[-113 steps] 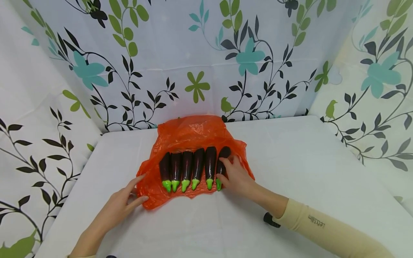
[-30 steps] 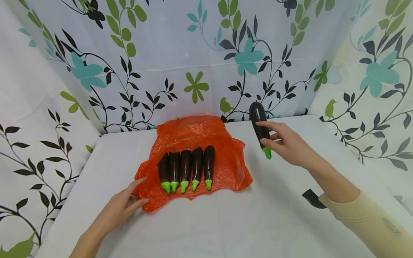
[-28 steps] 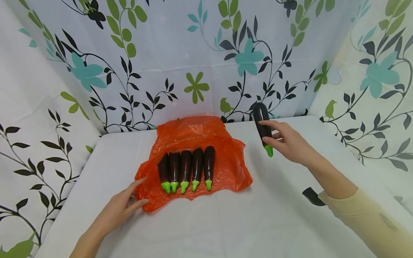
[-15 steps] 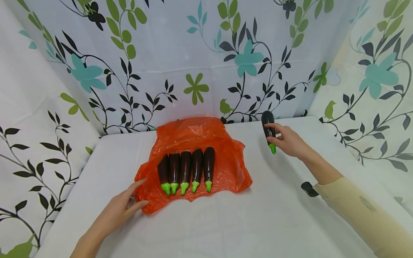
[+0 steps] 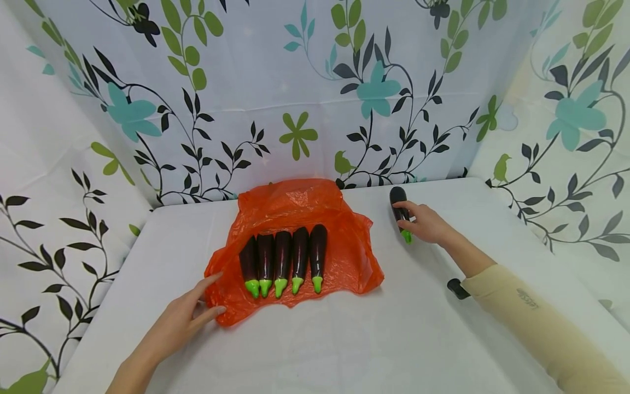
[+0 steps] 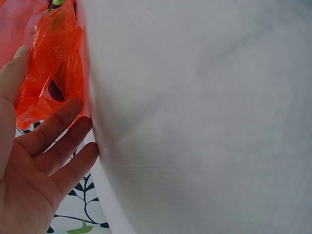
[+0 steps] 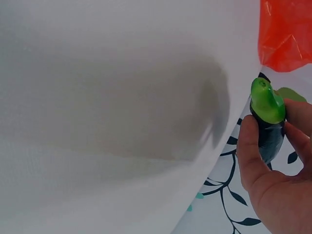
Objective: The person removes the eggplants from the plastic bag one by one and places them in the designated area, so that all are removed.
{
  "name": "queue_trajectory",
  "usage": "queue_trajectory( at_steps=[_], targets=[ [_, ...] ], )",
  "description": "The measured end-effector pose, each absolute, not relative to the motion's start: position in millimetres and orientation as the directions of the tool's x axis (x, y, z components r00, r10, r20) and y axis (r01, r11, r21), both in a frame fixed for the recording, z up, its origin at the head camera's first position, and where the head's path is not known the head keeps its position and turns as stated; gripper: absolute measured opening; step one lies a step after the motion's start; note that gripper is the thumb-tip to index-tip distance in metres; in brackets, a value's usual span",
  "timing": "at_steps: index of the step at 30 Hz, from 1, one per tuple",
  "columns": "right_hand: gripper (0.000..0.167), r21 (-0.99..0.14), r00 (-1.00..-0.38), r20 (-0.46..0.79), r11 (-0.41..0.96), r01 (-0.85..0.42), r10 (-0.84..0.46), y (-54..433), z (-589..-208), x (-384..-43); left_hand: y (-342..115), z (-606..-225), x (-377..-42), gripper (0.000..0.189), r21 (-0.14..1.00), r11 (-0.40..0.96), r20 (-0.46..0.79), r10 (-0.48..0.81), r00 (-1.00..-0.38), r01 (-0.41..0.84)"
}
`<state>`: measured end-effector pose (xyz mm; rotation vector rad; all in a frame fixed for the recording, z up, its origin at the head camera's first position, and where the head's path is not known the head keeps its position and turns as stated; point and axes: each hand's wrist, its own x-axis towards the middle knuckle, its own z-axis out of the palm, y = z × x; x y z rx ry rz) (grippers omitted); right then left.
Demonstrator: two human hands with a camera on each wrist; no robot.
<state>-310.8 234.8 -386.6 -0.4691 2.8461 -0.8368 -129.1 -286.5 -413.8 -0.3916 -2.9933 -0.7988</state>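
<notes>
My right hand (image 5: pixel 425 223) pinches a dark purple eggplant (image 5: pixel 397 195) between thumb and fingers, to the right of the orange-red plastic bag (image 5: pixel 353 246). Its green stem end (image 7: pixel 268 102) points back at the wrist in the right wrist view. On the spread-out bag several more eggplants (image 5: pixel 283 257) lie side by side, green ends toward me. My left hand (image 5: pixel 179 320) is at the bag's left front edge, fingers extended and thumb apart. In the left wrist view, that hand's fingers (image 6: pixel 63 146) are loosely spread beside the bag (image 6: pixel 58 44).
A white cloth covers the table (image 5: pixel 315 350). Behind it hangs a curtain (image 5: pixel 236 65) printed with leaves and flowers, and similar fabric stands at both sides. A small black object (image 5: pixel 458 289) sits by the right sleeve cuff (image 5: pixel 479 282).
My right hand has taken the rightmost eggplant off the bag and carried it right. Over the last half second it has come lower and slightly left. The left hand stays put.
</notes>
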Motion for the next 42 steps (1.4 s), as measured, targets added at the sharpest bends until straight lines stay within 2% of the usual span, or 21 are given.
queue_trajectory(
  at_steps=[14, 42],
  targets=[
    [0.048, -0.49, -0.938, -0.077, 0.832, -0.26, -0.339, 227, -407, -318, -287, -415, -128, 0.069, 0.475, 0.843, 0.096, 0.235, -0.967, 0.253],
    [0.055, -0.491, -0.955, -0.109, 0.85, -0.191, -0.277, 222, -411, -329, -287, -414, -129, 0.071, 0.487, 0.84, 0.074, 0.234, -0.969, 0.24]
  ],
)
